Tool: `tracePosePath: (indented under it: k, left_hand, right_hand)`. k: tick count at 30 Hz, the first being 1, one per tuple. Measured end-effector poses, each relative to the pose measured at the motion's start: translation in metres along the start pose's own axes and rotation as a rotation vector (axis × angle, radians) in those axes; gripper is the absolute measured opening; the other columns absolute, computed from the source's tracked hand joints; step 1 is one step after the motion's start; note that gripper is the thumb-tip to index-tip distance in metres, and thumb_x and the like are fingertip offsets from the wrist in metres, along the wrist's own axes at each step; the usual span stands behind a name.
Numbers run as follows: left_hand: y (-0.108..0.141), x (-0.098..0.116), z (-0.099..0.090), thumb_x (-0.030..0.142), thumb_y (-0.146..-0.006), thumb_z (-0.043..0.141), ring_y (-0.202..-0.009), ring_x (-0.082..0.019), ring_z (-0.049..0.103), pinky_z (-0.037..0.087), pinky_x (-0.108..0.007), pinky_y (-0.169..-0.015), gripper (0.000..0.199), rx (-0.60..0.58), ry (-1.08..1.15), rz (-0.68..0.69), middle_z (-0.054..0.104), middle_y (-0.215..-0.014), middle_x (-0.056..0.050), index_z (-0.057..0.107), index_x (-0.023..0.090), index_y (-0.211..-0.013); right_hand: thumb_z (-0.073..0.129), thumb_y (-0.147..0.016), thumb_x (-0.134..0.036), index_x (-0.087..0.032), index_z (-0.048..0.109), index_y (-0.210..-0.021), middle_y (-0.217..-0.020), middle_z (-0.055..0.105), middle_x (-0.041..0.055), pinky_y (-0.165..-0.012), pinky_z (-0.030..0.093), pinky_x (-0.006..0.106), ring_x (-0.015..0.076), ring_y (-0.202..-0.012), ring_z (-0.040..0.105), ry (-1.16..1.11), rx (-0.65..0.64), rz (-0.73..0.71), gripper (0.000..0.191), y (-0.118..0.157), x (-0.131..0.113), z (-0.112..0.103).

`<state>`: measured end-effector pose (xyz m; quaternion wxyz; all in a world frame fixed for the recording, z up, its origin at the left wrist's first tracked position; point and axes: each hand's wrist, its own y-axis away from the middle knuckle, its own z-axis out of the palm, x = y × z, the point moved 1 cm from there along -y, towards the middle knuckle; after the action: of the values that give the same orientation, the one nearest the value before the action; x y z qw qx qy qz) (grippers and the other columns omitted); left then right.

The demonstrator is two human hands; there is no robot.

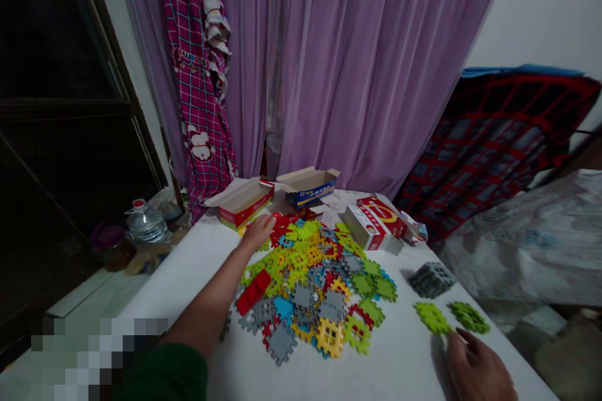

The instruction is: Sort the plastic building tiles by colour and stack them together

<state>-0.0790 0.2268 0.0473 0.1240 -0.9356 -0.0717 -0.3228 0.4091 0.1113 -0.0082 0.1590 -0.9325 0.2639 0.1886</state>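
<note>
My left hand (258, 232) reaches over the far left of a heap of plastic interlocking tiles. Its fingertips are at some red tiles (285, 223); too little of the fingers shows to tell whether they grip one. My right hand (480, 368) is at the lower right, with thumb and forefinger at the corner of a lime-green tile (431, 318), seemingly pinching it. Beside that tile lies a small green tile stack (469, 317), and behind it a grey tile stack (431, 280). A joined red row of tiles (254, 292) rests on the heap's left side.
Behind the heap on the white tabletop (188, 269) stand an open red box (247, 208), an open blue box (311, 191) and a red-and-white box (374, 225). A large water bottle (147, 223) and a purple-lidded jar (111, 247) are left of the table. Purple curtains (357, 75) hang behind.
</note>
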Motion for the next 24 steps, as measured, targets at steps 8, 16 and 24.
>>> tracePosePath:
  k: [8,16,24]
  left_hand:
    - [-0.017,-0.015,0.023,0.06,-0.09,0.038,-0.143,-0.034,0.034,0.021,-0.051,-0.116,0.061,-0.188,-0.265,-0.049,0.045,-0.151,-0.016,0.06,0.02,-0.131]
    - [0.002,0.04,0.044,0.06,-0.095,0.026,-0.132,-0.022,0.049,0.034,-0.038,-0.111,0.057,-0.432,-0.205,0.198,0.059,-0.139,-0.002,0.064,0.03,-0.124]
    - [0.046,0.048,0.016,0.056,-0.094,0.031,-0.107,-0.021,0.066,0.047,-0.031,-0.097,0.052,-0.546,-0.093,0.352,0.072,-0.116,-0.005,0.069,0.026,-0.114]
  right_hand:
    - [0.04,-0.084,-0.052,-0.018,0.07,-0.1,-0.106,0.07,0.0138,-0.093,0.048,0.042,0.0289,-0.103,0.062,-0.348,0.01,-0.564,0.048,-0.003,-0.094,0.05]
    - [0.048,-0.091,-0.048,-0.022,0.053,-0.141,-0.149,0.045,0.0146,-0.109,0.031,0.057,0.0342,-0.137,0.039,-0.038,-0.411,-0.759,0.056,-0.01,-0.279,0.08]
    - [0.049,-0.09,-0.047,-0.034,0.069,-0.119,-0.138,0.059,0.0037,-0.104,0.036,0.057,0.0306,-0.13,0.046,0.048,-0.718,-1.006,0.038,0.01,-0.309,0.081]
